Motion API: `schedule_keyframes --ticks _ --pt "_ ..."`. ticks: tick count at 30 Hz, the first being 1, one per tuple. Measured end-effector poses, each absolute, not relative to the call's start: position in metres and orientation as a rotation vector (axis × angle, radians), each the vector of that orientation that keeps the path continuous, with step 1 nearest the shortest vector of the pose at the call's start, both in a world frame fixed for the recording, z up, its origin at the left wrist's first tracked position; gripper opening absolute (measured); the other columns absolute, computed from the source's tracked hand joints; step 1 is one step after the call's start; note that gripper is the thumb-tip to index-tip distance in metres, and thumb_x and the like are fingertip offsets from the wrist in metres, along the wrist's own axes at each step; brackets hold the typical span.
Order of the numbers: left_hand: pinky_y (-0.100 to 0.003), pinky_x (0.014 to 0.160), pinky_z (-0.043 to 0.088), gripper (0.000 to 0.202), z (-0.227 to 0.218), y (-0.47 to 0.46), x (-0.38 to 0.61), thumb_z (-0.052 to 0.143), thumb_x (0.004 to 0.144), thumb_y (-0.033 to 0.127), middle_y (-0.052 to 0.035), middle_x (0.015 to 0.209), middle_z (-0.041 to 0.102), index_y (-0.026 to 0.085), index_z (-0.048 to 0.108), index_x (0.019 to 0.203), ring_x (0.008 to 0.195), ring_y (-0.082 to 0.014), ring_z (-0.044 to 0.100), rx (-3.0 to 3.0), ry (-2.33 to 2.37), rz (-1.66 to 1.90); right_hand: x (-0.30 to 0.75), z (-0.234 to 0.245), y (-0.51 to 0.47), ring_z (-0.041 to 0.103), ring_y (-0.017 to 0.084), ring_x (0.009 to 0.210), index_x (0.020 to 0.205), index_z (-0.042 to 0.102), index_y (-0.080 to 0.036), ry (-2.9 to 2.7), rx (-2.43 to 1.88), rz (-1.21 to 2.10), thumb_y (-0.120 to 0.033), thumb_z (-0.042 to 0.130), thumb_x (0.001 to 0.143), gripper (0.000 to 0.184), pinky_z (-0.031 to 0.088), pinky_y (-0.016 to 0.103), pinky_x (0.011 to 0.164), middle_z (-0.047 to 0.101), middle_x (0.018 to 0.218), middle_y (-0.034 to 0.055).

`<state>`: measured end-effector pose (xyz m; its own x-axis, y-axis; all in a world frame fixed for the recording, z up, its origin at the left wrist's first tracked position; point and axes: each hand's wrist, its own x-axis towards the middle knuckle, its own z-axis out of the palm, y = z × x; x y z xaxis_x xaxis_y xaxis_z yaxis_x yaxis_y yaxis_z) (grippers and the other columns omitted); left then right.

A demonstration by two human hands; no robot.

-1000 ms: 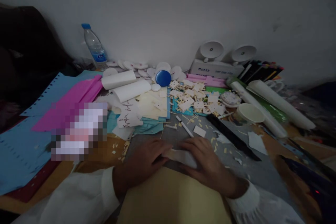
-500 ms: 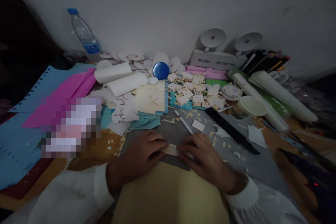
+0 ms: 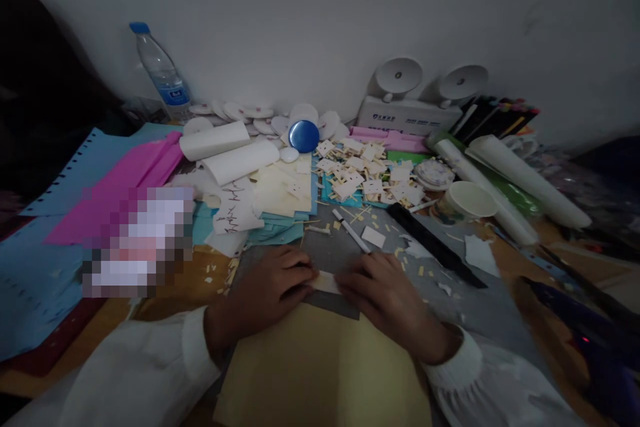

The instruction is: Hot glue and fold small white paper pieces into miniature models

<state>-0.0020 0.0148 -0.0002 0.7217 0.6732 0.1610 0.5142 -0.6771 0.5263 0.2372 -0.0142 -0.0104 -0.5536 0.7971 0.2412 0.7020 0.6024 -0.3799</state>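
Observation:
A short pale strip (image 3: 326, 282), apparently paper, lies between my two hands over the grey mat (image 3: 330, 250). My left hand (image 3: 270, 290) has its fingers bent together on the strip's left end. At the other end, the curled fingers of my right hand (image 3: 385, 297) press on it; their tips are blurred and partly hidden. Under my wrists a large yellowish sheet (image 3: 320, 367) extends toward me. A white pen (image 3: 351, 232) and a small pale square card (image 3: 373, 236) rest just beyond my right hand.
Small dotted cards on sticks (image 3: 355, 173) form a pile at the back. A black strip-like object (image 3: 435, 247) and a paper cup (image 3: 470, 200) stand right, near a dark glue gun (image 3: 583, 340) with a red light. A water bottle (image 3: 165, 73) leans back left.
The view has turned slightly, so things on the right appear further left. My right fingers have shifted a little on the strip; both hands stay at its ends.

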Motion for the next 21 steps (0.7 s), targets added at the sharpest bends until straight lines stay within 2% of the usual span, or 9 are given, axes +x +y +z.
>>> schedule_keyframes --ticks 8,14,18,21 --pt "-0.033 0.086 0.044 0.014 -0.004 0.017 -0.003 0.053 0.091 0.021 -0.005 0.1 0.063 0.018 0.064 0.1 0.097 -0.0192 0.055 2.504 0.843 0.528 0.234 -0.014 -0.019 0.05 0.023 0.089 0.102 0.059 -0.019 -2.364 -1.281 0.515 -0.018 0.05 0.092 0.012 0.038 0.036 0.075 0.058 0.093 0.0069" --pt "-0.032 0.083 0.047 0.012 -0.004 0.016 -0.002 0.058 0.087 0.022 -0.0049 0.096 0.065 0.018 0.065 0.097 0.093 -0.0182 0.057 2.51 0.813 0.621 0.236 -0.009 -0.02 0.053 0.02 0.087 0.092 0.058 -0.02 -2.119 -1.149 0.768 -0.016 0.046 0.093 0.013 0.041 0.033 0.076 0.059 0.088 0.0053" --pt "-0.027 0.079 0.051 0.018 -0.002 0.01 -0.003 0.062 0.083 0.021 -0.0062 0.099 0.063 0.019 0.064 0.101 0.092 -0.0164 0.06 2.409 0.823 0.812 0.237 0.005 -0.021 0.056 0.016 0.078 0.088 0.061 -0.022 -1.669 -1.134 1.157 -0.029 0.053 0.09 0.01 0.045 0.027 0.068 0.059 0.084 0.0027" --pt "-0.027 0.081 0.053 0.022 0.003 0.007 -0.005 0.064 0.081 0.019 -0.0059 0.1 0.063 0.019 0.064 0.103 0.094 -0.0169 0.062 2.353 0.806 0.931 0.239 0.013 -0.021 0.058 0.017 0.073 0.092 0.062 -0.025 -1.216 -1.038 1.485 -0.04 0.056 0.084 0.019 0.047 0.026 0.062 0.061 0.086 0.0019"
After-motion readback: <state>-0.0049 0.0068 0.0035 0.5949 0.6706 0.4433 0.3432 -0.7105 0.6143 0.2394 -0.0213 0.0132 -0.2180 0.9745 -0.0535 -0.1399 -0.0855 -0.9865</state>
